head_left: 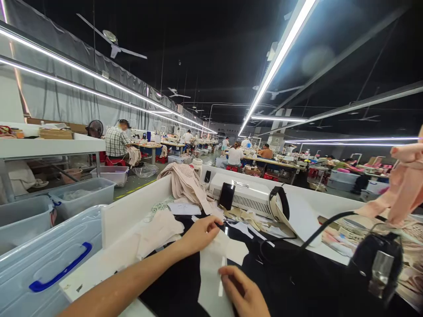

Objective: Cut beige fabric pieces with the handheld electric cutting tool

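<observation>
A long pale piece of fabric or paper [211,268] lies on the black work surface [178,281] in front of me. A narrow white strip [220,288] runs along its right side. At the far end of the piece is my left hand [203,233], its thumb and fingers bent together; what they hold, if anything, is hidden. My right hand [244,290] is nearer to me, fingertips closed at the white strip. A smaller cream piece [237,252] with angled edges lies beside the long one, to the right.
Stacked beige cut pieces [185,180] and loose pale pieces [161,231] lie on the left. Behind are a phone [227,196], a white vented machine [244,193] and scraps. A black cable [325,218] leads to a black device [376,259] at right. Plastic bins [79,198] stand left.
</observation>
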Demonstrator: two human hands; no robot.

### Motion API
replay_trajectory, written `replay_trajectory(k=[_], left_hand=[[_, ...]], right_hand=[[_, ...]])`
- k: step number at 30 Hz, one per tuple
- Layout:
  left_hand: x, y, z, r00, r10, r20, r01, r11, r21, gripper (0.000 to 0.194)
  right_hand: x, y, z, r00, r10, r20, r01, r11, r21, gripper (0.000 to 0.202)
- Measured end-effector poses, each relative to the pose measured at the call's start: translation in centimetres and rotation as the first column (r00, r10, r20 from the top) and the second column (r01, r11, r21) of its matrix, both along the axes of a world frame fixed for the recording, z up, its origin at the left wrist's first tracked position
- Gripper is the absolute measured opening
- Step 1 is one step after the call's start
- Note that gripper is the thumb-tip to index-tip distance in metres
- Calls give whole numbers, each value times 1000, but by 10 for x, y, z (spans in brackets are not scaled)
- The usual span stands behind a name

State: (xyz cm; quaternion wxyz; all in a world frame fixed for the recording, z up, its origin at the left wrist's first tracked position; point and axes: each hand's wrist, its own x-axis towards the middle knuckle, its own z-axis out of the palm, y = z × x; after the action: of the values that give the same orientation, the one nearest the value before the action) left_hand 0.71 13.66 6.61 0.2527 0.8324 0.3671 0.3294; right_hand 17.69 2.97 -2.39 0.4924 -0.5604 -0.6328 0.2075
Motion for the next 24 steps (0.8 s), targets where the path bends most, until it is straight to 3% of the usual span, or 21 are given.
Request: replay_trajectory(k=[6,10,17,20,24], left_hand=[[-7,38,-9,989,136,-53,-136,991,13,27],[-9,44,-27,976,166,-144,-158,985,65,24],[-8,45,-55,906,209,-368,-196,978,74,32],[-6,44,-58,884,212,-417,-196,977,82,33],[-7,41,-53,879,211,-427,-185,978,101,33]], right_hand=[[53,62,34,982,-186,43,185,983,15,51],[61,85,37,966,-191,176,191,981,14,37],[51,96,19,868,-206,451,235,972,-9,17],[45,95,17,783,-247,570,285,958,23,15],[36,87,19,703,-278,654,277,955,108,29]])
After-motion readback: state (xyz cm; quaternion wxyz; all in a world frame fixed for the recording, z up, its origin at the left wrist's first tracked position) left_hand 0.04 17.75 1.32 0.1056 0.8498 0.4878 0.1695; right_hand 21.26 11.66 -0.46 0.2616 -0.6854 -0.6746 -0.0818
